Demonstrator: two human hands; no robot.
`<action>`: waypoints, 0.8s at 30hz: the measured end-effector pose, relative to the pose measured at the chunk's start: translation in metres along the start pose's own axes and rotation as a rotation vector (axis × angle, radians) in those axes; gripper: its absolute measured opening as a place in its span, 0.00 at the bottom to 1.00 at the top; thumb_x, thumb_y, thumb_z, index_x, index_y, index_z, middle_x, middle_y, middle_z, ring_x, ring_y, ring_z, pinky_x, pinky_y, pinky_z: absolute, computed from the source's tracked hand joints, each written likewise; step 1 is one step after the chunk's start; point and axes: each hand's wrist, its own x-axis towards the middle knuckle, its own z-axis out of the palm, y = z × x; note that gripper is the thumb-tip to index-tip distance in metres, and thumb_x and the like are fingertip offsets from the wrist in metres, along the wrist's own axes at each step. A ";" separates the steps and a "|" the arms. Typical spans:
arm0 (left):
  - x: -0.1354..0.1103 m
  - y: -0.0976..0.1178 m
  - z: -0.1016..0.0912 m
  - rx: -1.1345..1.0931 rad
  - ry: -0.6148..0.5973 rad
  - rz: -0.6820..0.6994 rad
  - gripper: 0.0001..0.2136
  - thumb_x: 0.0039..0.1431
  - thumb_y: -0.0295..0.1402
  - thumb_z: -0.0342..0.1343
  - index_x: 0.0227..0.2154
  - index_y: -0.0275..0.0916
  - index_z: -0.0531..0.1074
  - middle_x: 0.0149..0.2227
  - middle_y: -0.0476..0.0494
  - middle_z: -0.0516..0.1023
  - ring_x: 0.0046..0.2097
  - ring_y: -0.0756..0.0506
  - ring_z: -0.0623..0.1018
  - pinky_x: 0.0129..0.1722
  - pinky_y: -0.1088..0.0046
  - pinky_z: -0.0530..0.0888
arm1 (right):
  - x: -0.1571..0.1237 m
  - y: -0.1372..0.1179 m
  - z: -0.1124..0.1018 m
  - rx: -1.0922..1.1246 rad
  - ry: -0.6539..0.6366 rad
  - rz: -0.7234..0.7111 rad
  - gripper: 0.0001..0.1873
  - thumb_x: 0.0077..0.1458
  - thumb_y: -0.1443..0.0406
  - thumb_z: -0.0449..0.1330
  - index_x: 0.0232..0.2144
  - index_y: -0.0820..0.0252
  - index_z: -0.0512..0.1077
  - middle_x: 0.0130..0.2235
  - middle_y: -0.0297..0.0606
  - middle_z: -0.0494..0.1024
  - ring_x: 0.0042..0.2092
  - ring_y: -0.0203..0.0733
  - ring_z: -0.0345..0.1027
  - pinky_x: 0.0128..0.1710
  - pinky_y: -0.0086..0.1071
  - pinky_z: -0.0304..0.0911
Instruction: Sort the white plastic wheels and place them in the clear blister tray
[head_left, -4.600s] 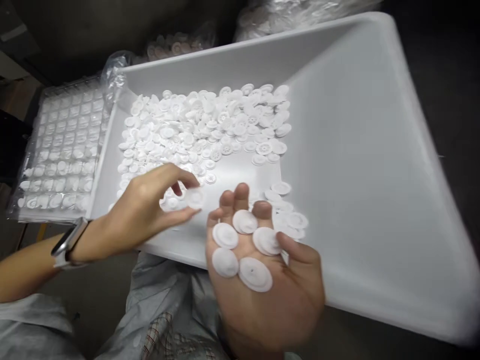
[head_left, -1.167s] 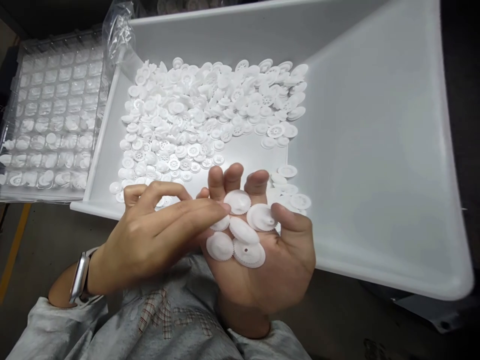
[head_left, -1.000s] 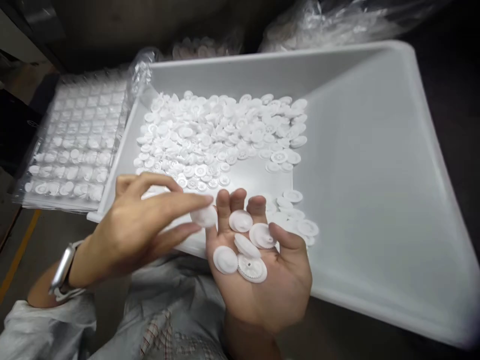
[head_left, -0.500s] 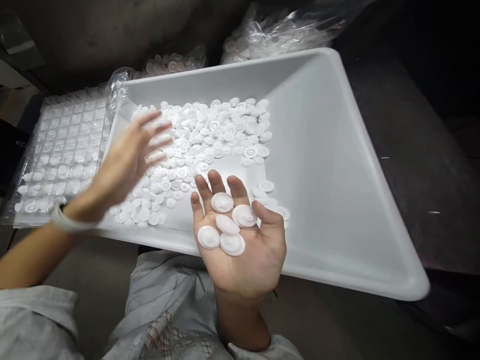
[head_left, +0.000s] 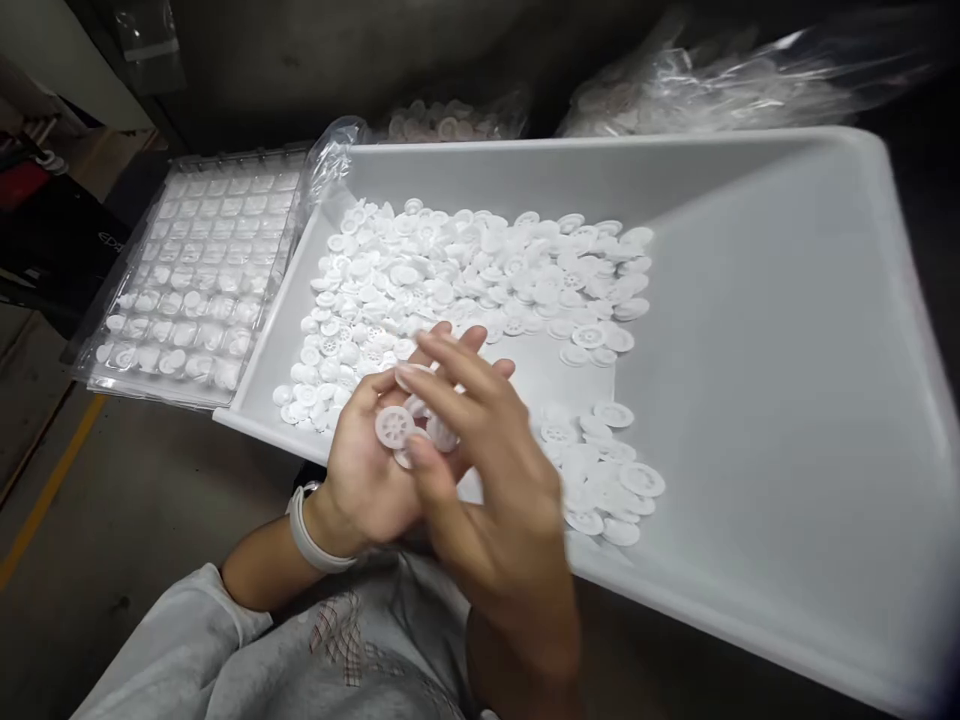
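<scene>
My left hand point(head_left: 364, 475), with a watch on its wrist, is cupped palm up at the near edge of a big white tray point(head_left: 750, 330). It holds a few small white plastic gears point(head_left: 394, 427), one with spokes facing me. My right hand point(head_left: 487, 480) lies over it with the back of the hand towards me. Its fingers are stretched and blurred, and its thumb rests by the gears. What is under its palm is hidden. A large heap of white gears point(head_left: 480, 270) covers the tray's left part.
A smaller group of gears point(head_left: 607, 480) lies in the tray, right of my hands. A clear blister tray point(head_left: 202, 260) with gears in its near rows sits to the left. Plastic bags of parts point(head_left: 712, 90) lie behind the tray. Grey floor lies below.
My left hand came back from the heap and turned palm up under my right. My right hand, which lay open with several gears on its palm, has turned over onto the left hand.
</scene>
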 end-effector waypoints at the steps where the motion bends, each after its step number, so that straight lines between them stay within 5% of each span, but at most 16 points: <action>1: 0.000 0.002 -0.003 -0.034 -0.033 -0.007 0.21 0.67 0.38 0.38 0.58 0.47 0.68 0.59 0.53 0.73 0.66 0.46 0.65 0.64 0.65 0.66 | -0.003 0.001 -0.005 -0.003 0.035 0.008 0.19 0.61 0.69 0.57 0.55 0.62 0.68 0.59 0.47 0.70 0.63 0.46 0.60 0.63 0.44 0.60; 7: 0.004 0.003 -0.018 -0.227 -0.261 -0.058 0.19 0.68 0.32 0.40 0.57 0.48 0.68 0.66 0.50 0.64 0.67 0.40 0.64 0.66 0.46 0.58 | -0.010 0.001 -0.018 -0.248 -0.048 0.150 0.13 0.59 0.66 0.61 0.47 0.57 0.71 0.59 0.49 0.68 0.62 0.52 0.61 0.58 0.49 0.63; 14: 0.003 0.008 -0.022 -0.223 -0.299 -0.046 0.20 0.65 0.32 0.43 0.58 0.43 0.67 0.64 0.43 0.67 0.68 0.37 0.61 0.66 0.44 0.57 | -0.005 0.003 -0.009 -0.284 -0.094 0.258 0.09 0.60 0.60 0.60 0.41 0.56 0.72 0.57 0.47 0.68 0.62 0.52 0.61 0.53 0.46 0.67; 24: 0.007 0.010 -0.023 -0.223 -0.244 -0.130 0.23 0.66 0.38 0.41 0.62 0.43 0.63 0.62 0.41 0.70 0.65 0.37 0.67 0.65 0.49 0.62 | 0.010 0.002 -0.009 -0.440 -0.224 0.099 0.12 0.60 0.66 0.58 0.47 0.57 0.73 0.65 0.54 0.56 0.65 0.65 0.50 0.55 0.57 0.61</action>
